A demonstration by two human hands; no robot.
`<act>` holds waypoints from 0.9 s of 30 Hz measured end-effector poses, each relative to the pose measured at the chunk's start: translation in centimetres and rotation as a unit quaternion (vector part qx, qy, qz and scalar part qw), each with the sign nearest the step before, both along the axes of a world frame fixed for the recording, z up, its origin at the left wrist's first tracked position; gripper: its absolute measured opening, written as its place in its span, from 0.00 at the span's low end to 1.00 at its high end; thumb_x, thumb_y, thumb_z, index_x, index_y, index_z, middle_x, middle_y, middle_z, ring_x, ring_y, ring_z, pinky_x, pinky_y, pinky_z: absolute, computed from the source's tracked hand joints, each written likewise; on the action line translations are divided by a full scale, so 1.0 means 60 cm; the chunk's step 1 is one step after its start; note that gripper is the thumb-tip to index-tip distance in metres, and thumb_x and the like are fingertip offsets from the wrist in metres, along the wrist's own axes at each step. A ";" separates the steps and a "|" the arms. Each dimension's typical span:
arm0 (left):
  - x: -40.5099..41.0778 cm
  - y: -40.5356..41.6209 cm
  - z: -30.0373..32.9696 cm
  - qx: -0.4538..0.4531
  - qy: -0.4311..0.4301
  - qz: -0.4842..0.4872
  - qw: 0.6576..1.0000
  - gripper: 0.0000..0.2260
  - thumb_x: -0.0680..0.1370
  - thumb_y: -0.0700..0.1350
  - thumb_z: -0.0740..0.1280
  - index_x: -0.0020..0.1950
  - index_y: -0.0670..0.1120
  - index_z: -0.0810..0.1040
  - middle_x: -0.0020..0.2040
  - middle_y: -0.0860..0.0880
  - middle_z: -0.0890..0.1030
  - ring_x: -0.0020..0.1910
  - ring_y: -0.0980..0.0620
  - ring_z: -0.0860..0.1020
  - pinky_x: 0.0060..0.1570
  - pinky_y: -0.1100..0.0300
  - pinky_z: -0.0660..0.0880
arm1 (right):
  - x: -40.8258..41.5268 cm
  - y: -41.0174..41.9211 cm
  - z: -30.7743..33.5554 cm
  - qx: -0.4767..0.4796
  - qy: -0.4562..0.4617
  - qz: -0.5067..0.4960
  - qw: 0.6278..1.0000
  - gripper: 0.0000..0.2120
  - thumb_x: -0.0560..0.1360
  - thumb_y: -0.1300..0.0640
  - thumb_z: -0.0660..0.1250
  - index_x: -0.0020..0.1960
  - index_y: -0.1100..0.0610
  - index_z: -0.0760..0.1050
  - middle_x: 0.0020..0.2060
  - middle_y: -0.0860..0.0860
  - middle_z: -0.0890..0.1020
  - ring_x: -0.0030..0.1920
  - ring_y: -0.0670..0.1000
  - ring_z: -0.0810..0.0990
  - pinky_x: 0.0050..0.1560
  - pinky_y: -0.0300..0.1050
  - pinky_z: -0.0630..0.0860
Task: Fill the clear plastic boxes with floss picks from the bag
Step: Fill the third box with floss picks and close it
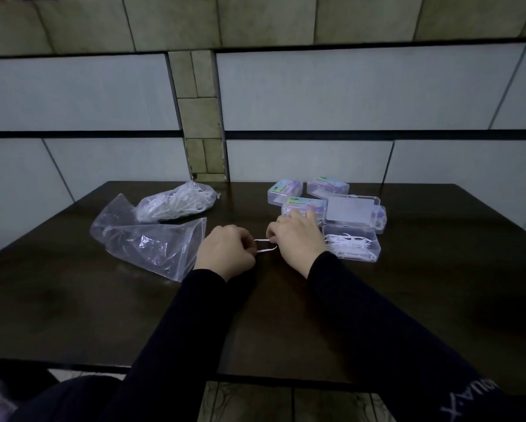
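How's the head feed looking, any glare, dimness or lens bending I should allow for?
Head view: dim overall, the dark table swallowing detail; glare patches on the empty plastic bag; wide-angle bending bows the wall lines; the bottom-left corner is blurred; the floss picks in the open box still read clearly.

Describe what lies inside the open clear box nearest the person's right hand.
The open clear box holds a loose heap of white floss picks. Their number cannot be counted, and whatever lies beneath the heap is covered.

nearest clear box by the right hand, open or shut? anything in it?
Open and partly filled. The nearest clear box has its lid swung back behind it, and white floss picks lie loose inside, uncovered.
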State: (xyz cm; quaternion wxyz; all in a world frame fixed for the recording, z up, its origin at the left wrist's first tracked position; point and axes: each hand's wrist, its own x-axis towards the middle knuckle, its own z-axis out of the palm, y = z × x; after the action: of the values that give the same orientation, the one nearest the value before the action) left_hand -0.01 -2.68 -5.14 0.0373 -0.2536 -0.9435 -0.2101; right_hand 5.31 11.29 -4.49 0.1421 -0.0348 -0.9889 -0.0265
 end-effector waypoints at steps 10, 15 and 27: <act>-0.003 0.002 -0.007 0.020 -0.035 -0.028 0.999 0.04 0.78 0.45 0.64 0.48 0.54 0.75 0.50 0.53 0.76 0.52 0.53 0.73 0.56 0.54 0.74 | 0.001 -0.011 -0.011 0.045 -0.014 -0.039 0.998 0.11 0.79 0.57 0.57 0.59 0.54 0.74 0.56 0.53 0.77 0.60 0.54 0.71 0.61 0.55 0.62; -0.002 0.001 -0.003 0.084 -0.008 -0.024 0.996 0.05 0.77 0.43 0.64 0.46 0.54 0.74 0.47 0.54 0.76 0.50 0.55 0.73 0.52 0.58 0.73 | 0.007 -0.013 -0.008 0.035 -0.018 -0.032 0.999 0.11 0.80 0.55 0.57 0.59 0.54 0.74 0.54 0.53 0.79 0.59 0.54 0.72 0.61 0.55 0.61; 0.032 0.031 0.017 0.195 0.056 -0.107 0.973 0.06 0.77 0.41 0.65 0.46 0.53 0.73 0.45 0.56 0.74 0.48 0.58 0.70 0.47 0.62 0.69 | 0.082 0.033 0.022 -0.006 0.130 -0.030 0.991 0.08 0.80 0.56 0.61 0.57 0.50 0.73 0.54 0.48 0.76 0.57 0.50 0.69 0.56 0.48 0.61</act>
State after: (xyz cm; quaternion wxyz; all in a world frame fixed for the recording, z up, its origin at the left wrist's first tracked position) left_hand 1.89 -0.83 -4.10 0.1160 -0.3527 -0.8479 -0.3786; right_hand 10.25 13.24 -3.17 0.2685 -0.0680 -0.9607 -0.0203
